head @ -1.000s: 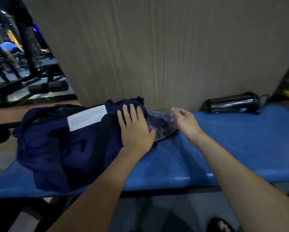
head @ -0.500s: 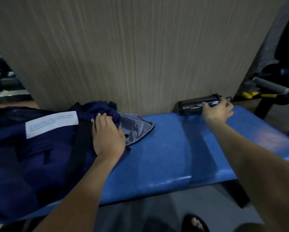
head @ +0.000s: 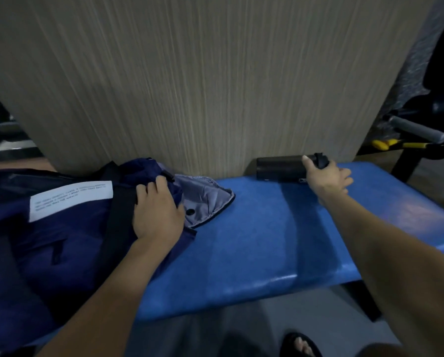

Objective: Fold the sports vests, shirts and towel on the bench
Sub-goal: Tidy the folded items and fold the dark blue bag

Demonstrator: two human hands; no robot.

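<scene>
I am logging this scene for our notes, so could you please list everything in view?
bench: one, blue, across the foreground.
bag: one, navy with a white label, left end of the bench.
grey lining: one, spilling from the bag's right side.
bottle: one, black, lying against the panel at the bench's back.
wood-grain panel: one, beige, behind the bench.
gym equipment: dark, far right.
sandalled foot: one, bottom edge.
left hand: resting on the bag.
right hand: gripping the bottle.
</scene>
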